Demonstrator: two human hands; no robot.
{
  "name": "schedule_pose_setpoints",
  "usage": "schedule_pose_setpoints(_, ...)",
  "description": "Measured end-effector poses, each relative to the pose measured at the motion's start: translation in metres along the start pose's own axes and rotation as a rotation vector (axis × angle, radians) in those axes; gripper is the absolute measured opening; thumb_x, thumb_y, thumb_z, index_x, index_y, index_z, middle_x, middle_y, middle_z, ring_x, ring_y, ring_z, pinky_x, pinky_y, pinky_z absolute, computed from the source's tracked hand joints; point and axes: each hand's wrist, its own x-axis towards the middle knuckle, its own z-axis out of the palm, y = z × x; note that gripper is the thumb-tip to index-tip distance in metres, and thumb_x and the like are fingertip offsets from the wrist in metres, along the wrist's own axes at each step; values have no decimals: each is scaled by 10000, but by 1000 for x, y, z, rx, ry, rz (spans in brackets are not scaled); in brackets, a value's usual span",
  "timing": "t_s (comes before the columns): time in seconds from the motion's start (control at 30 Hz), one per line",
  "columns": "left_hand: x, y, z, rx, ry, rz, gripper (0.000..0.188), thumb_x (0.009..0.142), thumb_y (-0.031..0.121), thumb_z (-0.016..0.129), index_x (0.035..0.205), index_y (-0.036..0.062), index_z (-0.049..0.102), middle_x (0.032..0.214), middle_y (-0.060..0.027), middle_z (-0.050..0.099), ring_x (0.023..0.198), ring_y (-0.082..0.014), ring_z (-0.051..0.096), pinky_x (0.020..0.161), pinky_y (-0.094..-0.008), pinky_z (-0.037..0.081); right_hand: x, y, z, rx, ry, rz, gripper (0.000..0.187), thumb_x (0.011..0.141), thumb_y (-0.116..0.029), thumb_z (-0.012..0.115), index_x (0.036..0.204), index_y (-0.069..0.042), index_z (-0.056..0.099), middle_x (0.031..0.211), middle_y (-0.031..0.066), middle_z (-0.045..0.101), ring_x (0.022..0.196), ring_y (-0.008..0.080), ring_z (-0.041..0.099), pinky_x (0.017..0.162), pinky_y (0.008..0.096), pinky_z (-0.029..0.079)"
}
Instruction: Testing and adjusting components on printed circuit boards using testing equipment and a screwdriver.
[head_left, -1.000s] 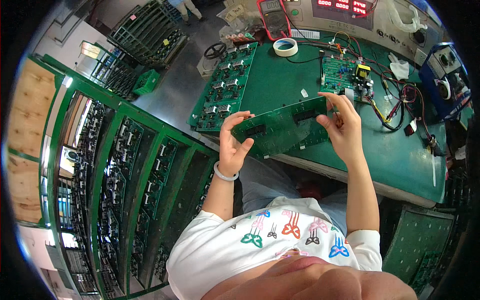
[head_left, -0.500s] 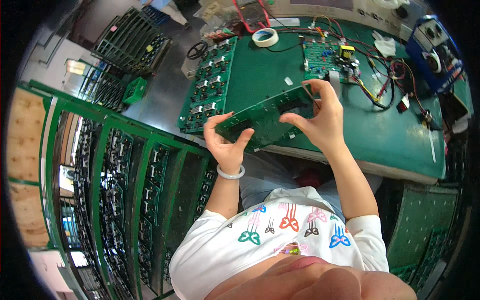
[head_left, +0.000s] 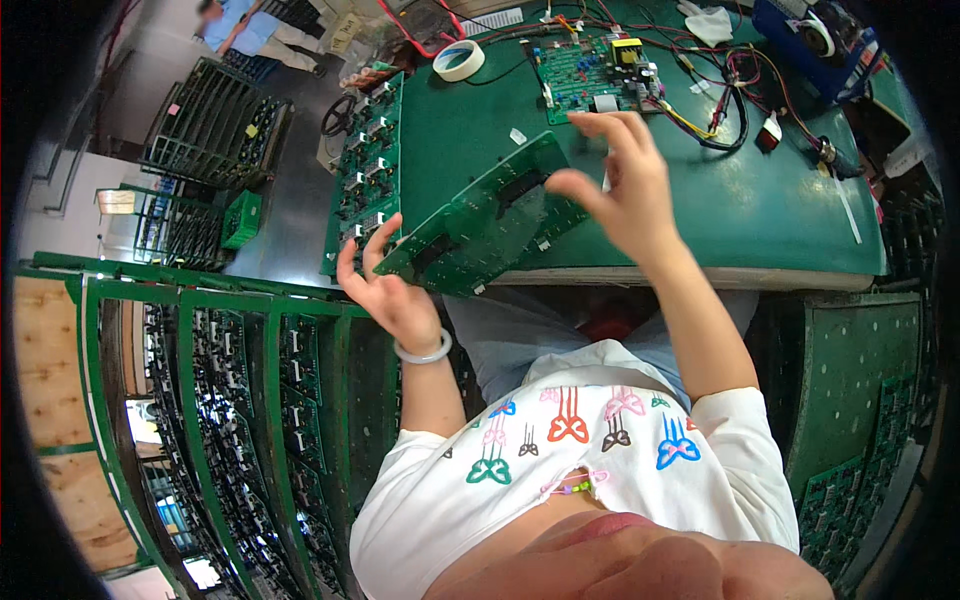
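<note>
A green circuit board (head_left: 480,222) with dark parts on its visible face is tilted at the near edge of the green-topped table. My left hand (head_left: 398,305) is at its left corner, fingers stretched and spread; whether they bear any weight is hard to tell. My right hand (head_left: 632,185) has its fingers spread above the right end, with the thumb overlapping the board's edge. Left of it, a larger populated board (head_left: 372,150) lies on the table. Beyond my right hand is another board (head_left: 585,75) with a yellow component and wires attached.
A tape roll (head_left: 459,61) sits at the back. Cables (head_left: 735,95) spread toward a blue-cased device (head_left: 825,45) at far right. Green racks (head_left: 185,330) of boards stand at my left. A green crate (head_left: 241,220) and a standing person (head_left: 262,35) are farther off.
My view has shifted, and the scene sits farther left. Both hands gripped the board before; now their fingers have spread, and the board is tilted more steeply.
</note>
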Motion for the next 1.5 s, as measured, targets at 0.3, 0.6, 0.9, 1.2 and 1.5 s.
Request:
schedule_pose_setpoints(0.3, -15, -21, -31, -93, -169, -119, 738, 996, 616, 344, 1213, -53, 570, 1344, -229, 543, 1175, -283, 583, 1027, -441, 465, -19, 68, -45, -156, -483, 25, 247, 857, -83, 705, 1096, -141, 719, 961, 75, 556, 732, 240, 587, 660, 357, 485)
schedule_pose_setpoints(0.6, -10, -25, -17, 22, 274, -96, 622, 1049, 514, 263, 1078, -26, 570, 983, -154, 646, 932, -253, 637, 860, -370, 530, -3, 74, -36, -349, -746, -43, 259, 814, -46, 716, 1055, -131, 678, 1087, 77, 544, 861, 295, 649, 754, 414, 531)
schedule_pose_setpoints(0.9, 32, -10, 19, 723, 390, 437, 500, 1039, 388, 333, 934, -43, 564, 906, -141, 582, 833, -253, 543, 783, -369, 441, 59, 37, 0, 224, -803, -145, 231, 804, -28, 744, 974, -30, 587, 809, 62, 629, 717, 132, 561, 641, 295, 453)
schedule_pose_setpoints(1.2, 29, -60, 107, 633, 244, 415, 309, 1008, 268, 486, 946, -30, 540, 861, -140, 547, 754, -282, 548, 691, -361, 445, 58, 67, 35, 842, -643, 220, 215, 908, -146, 706, 1055, -62, 574, 828, -29, 598, 631, 22, 495, 502, 207, 366)
schedule_pose_setpoints(1.5, 20, -72, 128, 743, 52, 538, 413, 1041, 369, 421, 951, -24, 511, 862, -123, 514, 752, -248, 518, 667, -349, 422, 53, 74, 31, 892, -688, 596, 201, 905, -171, 707, 970, -86, 537, 754, -24, 606, 513, 12, 401, 418, 197, 245)
